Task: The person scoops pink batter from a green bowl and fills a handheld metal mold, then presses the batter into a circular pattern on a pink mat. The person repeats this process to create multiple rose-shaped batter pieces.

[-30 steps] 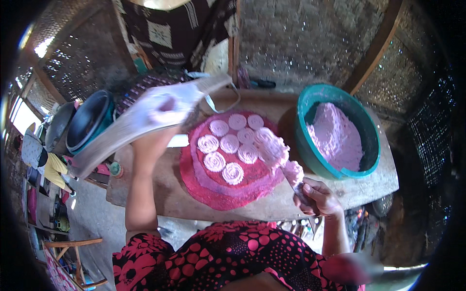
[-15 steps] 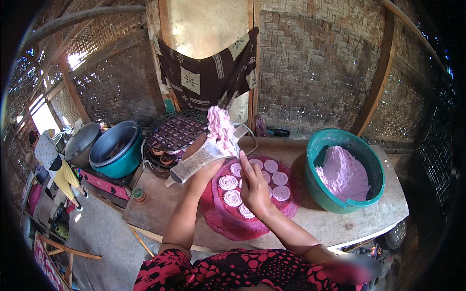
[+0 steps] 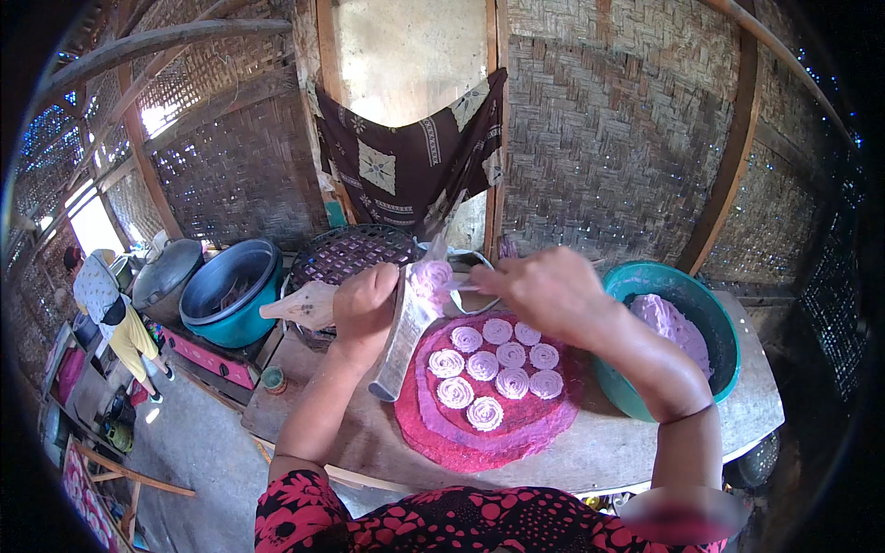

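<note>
My left hand [image 3: 364, 306] is closed around a wooden hand press [image 3: 395, 355], held tilted over the table. One pale wooden handle [image 3: 304, 307] of it sticks out to the left of my fist. A lump of pink dough [image 3: 430, 279] sits at the press's upper end. My right hand [image 3: 548, 290], partly blurred, is closed on a thin pale utensil [image 3: 467, 284] that reaches toward the dough. Below both hands lies a round pink-red mat [image 3: 461, 447], bearing several coiled dough swirls [image 3: 485, 414].
A green basin [image 3: 733, 318] with more pink dough stands right on the wooden table [image 3: 673, 452]. Behind my left hand is a woven tray [image 3: 355, 251]. Further left are a teal tub [image 3: 230, 324], a small cup [image 3: 273, 379] and a person [image 3: 115, 304].
My right hand has pulled up and right, away from the press. The press has turned steeper and dropped lower, and the dough lump on it looks smaller. The view has shifted slightly.
</note>
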### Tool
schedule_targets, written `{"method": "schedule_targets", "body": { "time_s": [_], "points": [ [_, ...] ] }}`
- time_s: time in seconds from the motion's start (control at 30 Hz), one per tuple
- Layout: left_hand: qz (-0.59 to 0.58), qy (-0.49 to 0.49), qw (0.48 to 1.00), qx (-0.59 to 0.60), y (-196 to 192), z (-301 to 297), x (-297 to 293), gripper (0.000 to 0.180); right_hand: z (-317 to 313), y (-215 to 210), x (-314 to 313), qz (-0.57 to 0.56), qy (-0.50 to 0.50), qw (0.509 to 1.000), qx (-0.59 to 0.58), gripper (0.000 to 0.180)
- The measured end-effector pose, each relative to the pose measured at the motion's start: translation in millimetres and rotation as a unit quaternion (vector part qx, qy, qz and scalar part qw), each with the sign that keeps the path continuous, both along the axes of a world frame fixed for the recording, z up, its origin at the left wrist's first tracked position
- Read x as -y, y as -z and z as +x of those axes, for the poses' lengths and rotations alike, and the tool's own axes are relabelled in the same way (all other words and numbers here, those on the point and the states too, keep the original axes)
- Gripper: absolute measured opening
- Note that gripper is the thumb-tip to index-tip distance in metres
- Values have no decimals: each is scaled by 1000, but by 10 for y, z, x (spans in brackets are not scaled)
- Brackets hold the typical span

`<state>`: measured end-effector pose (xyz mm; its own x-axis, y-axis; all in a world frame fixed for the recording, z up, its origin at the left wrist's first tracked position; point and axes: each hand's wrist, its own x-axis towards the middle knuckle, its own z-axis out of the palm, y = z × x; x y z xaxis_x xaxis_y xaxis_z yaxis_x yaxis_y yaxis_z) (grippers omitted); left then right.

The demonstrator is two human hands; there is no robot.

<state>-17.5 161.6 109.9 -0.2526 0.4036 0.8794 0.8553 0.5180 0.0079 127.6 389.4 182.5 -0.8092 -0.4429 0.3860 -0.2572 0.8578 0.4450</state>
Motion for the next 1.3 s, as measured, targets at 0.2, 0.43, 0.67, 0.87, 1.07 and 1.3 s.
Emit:
{"method": "schedule_targets", "body": {
  "time_s": [0.2, 0.43, 0.67, 0.87, 1.07, 1.3],
  "points": [
    [-72, -14, 996, 48, 272, -63, 125, 26, 82, 416, 368, 11, -40, 999, -31, 46],
    [-23, -94, 995, 25, 445, -328, 566, 25, 288, 91, 29, -8, 6, 1000, -27, 41],
    [-44, -33, 998, -25, 283, -82, 295, 25, -130, 156, 334, 27, -77, 996, 39, 35],
    [-53, -92, 993, 43, 520, -285, 460, 29, 120, 219, 329, -8, -66, 998, 21, 38],
    [-47, -152, 987, 33, 444, -206, 505, 35, 136, -73, 147, -47, -13, 999, 13, 29],
    [-52, -96, 994, 4, 262, 49, 326, 20, 96, 46, 317, -15, -106, 994, -14, 16]
  ]
}}
